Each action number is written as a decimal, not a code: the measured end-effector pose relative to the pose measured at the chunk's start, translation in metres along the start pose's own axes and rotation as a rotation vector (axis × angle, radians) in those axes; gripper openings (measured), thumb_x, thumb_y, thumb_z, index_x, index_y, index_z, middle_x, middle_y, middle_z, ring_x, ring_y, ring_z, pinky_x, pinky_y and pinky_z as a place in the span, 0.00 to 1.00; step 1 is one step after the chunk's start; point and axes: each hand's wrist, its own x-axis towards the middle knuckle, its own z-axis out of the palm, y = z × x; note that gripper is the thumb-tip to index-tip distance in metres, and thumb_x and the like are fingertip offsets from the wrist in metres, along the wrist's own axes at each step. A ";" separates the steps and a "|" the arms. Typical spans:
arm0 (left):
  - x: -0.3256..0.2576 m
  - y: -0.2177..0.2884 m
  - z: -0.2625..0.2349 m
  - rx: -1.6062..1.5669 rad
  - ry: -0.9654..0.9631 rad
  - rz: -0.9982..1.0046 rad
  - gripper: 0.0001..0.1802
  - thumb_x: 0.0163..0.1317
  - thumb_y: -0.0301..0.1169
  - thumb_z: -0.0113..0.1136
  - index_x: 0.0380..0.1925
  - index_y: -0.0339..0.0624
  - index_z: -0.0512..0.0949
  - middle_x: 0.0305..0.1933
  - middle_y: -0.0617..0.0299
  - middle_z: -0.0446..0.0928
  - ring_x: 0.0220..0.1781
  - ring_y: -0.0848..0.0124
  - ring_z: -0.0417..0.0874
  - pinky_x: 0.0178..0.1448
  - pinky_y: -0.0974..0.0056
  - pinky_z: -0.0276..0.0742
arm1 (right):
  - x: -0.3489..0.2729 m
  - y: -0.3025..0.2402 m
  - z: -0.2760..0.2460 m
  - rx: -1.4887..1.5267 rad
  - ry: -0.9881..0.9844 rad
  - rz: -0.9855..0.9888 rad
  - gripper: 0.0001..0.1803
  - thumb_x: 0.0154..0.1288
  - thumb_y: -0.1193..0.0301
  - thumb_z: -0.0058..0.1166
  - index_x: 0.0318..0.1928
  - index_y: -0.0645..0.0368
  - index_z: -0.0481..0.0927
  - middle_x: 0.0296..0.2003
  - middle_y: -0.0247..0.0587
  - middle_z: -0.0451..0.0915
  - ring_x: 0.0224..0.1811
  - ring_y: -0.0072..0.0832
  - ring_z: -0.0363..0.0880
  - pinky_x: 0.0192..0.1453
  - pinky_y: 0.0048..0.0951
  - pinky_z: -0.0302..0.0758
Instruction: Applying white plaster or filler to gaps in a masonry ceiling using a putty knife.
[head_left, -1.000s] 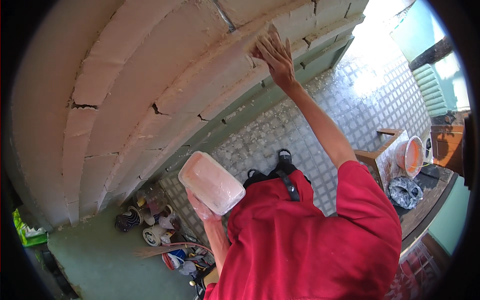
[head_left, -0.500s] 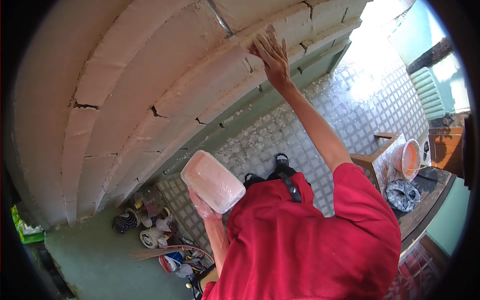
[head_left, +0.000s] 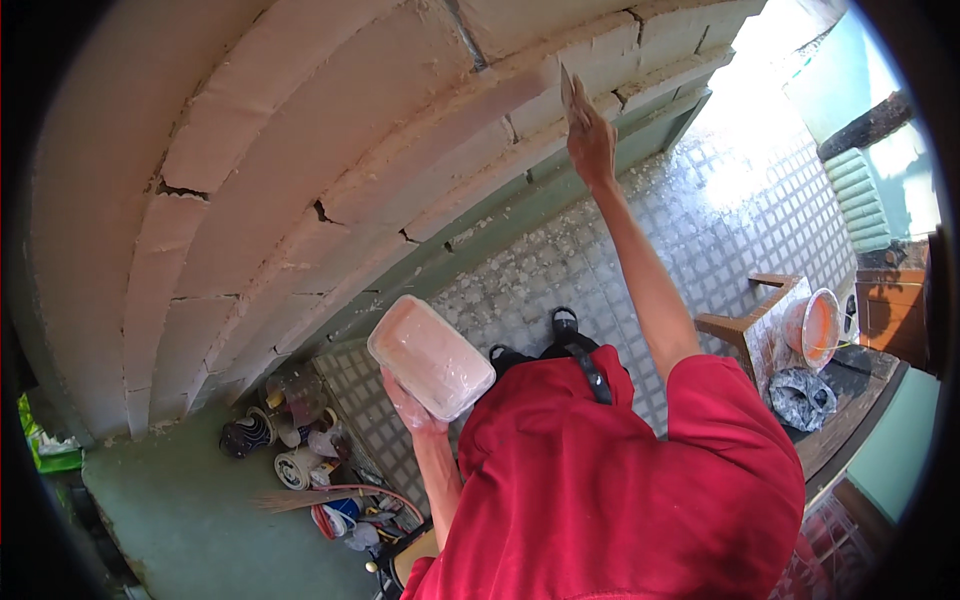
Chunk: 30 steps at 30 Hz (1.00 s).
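Note:
My left hand (head_left: 407, 402), smeared with pale paste, supports a rectangular plastic tub (head_left: 430, 357) from its left side and underneath. A pale coating covers the inside of the tub. At the end of my outstretched right arm, my right hand (head_left: 592, 140) grips a thin flat scraper (head_left: 567, 84), seen nearly edge-on. The scraper is close to the pale block wall (head_left: 400, 150); whether its edge touches I cannot tell. Dark cracks and open joints run between the blocks, and rough ridges of filler line some courses.
Pots, brushes and other clutter lie at lower left, with a coil-topped white container (head_left: 295, 467) among them. On the right, a wooden stool (head_left: 757, 322) stands near an orange-lined bucket (head_left: 818, 328) and a crumpled plastic bag (head_left: 802, 397). Pale spatters mark the tiled floor (head_left: 530, 262).
My right hand has moved a little right and down along the wall and turned, so the scraper now shows edge-on. The tub has barely shifted in my left hand.

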 end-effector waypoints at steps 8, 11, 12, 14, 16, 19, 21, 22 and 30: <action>-0.002 0.013 -0.008 -0.065 0.031 0.006 0.35 0.68 0.57 0.39 0.67 0.47 0.60 0.65 0.58 0.68 0.62 0.57 0.73 0.63 0.51 0.73 | -0.030 -0.056 0.047 -0.033 -0.017 0.001 0.32 0.56 0.83 0.45 0.62 0.45 0.73 0.38 0.57 0.80 0.37 0.51 0.81 0.42 0.41 0.77; -0.004 0.019 -0.017 -0.059 0.043 0.025 0.34 0.69 0.57 0.39 0.67 0.47 0.61 0.64 0.58 0.68 0.62 0.57 0.73 0.63 0.51 0.73 | -0.060 -0.086 0.073 0.071 -0.011 -0.067 0.35 0.52 0.85 0.45 0.61 0.43 0.75 0.34 0.57 0.80 0.35 0.51 0.80 0.40 0.44 0.77; -0.002 0.021 -0.018 -0.053 0.034 0.026 0.34 0.69 0.57 0.39 0.67 0.47 0.61 0.64 0.58 0.68 0.62 0.57 0.73 0.63 0.51 0.73 | -0.071 -0.095 0.078 0.051 -0.085 -0.045 0.36 0.50 0.86 0.45 0.61 0.43 0.75 0.33 0.56 0.80 0.35 0.51 0.80 0.40 0.44 0.76; -0.001 0.026 -0.019 -0.044 0.023 0.029 0.34 0.68 0.57 0.39 0.67 0.48 0.60 0.64 0.58 0.68 0.62 0.57 0.73 0.63 0.51 0.74 | -0.092 -0.110 0.092 0.035 -0.157 -0.022 0.37 0.49 0.86 0.46 0.61 0.44 0.75 0.33 0.56 0.80 0.35 0.51 0.80 0.41 0.45 0.76; -0.001 0.034 -0.021 0.003 0.007 0.050 0.35 0.68 0.57 0.39 0.68 0.48 0.59 0.65 0.58 0.68 0.62 0.57 0.73 0.62 0.50 0.74 | -0.112 -0.121 0.108 0.133 -0.137 -0.108 0.38 0.47 0.87 0.46 0.61 0.45 0.75 0.33 0.56 0.80 0.35 0.51 0.80 0.41 0.46 0.76; -0.002 0.041 -0.027 -0.077 -0.056 0.041 0.33 0.69 0.55 0.39 0.68 0.48 0.59 0.66 0.57 0.67 0.63 0.56 0.72 0.64 0.48 0.73 | -0.125 -0.129 0.116 0.139 -0.160 -0.098 0.37 0.47 0.87 0.46 0.60 0.45 0.76 0.33 0.57 0.79 0.35 0.51 0.81 0.40 0.46 0.77; -0.001 0.044 -0.031 -0.073 -0.060 0.027 0.34 0.69 0.55 0.39 0.68 0.48 0.59 0.67 0.57 0.67 0.63 0.56 0.72 0.64 0.48 0.73 | -0.123 -0.124 0.113 0.202 -0.110 -0.203 0.36 0.47 0.86 0.45 0.60 0.46 0.76 0.30 0.57 0.79 0.32 0.50 0.80 0.37 0.45 0.76; -0.002 0.047 -0.035 -0.070 -0.054 0.022 0.34 0.69 0.55 0.38 0.68 0.48 0.59 0.67 0.57 0.66 0.63 0.56 0.72 0.64 0.48 0.73 | -0.122 -0.124 0.110 0.274 -0.070 -0.309 0.36 0.48 0.86 0.44 0.59 0.47 0.77 0.28 0.58 0.78 0.29 0.50 0.79 0.35 0.44 0.76; 0.002 0.050 -0.062 -0.042 -0.009 0.015 0.36 0.67 0.58 0.41 0.68 0.48 0.59 0.65 0.58 0.67 0.63 0.57 0.72 0.63 0.51 0.73 | -0.071 -0.086 0.079 0.115 0.103 -0.135 0.37 0.50 0.86 0.42 0.62 0.42 0.74 0.36 0.58 0.79 0.27 0.49 0.79 0.34 0.42 0.74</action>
